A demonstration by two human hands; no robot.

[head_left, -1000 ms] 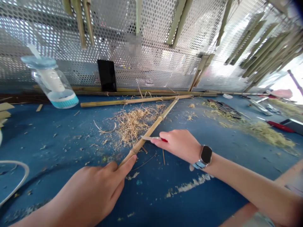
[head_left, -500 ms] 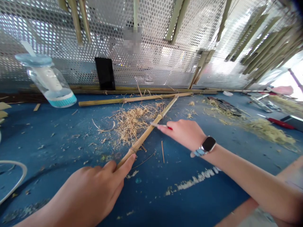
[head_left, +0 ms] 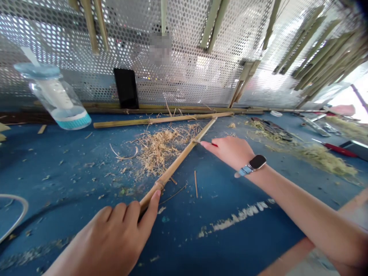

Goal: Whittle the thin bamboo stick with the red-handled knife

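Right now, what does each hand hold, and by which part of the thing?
The left hand grips the bamboo strip near its lower end. The right hand holds the red-handled knife by its handle, with the blade at the strip.

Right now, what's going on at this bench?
A person is working on a thin bamboo stick on a blue workbench. Their left hand holds its near end, while their right hand holds a red-handled knife with the blade at the stick. Bamboo shavings lie heaped beside it.
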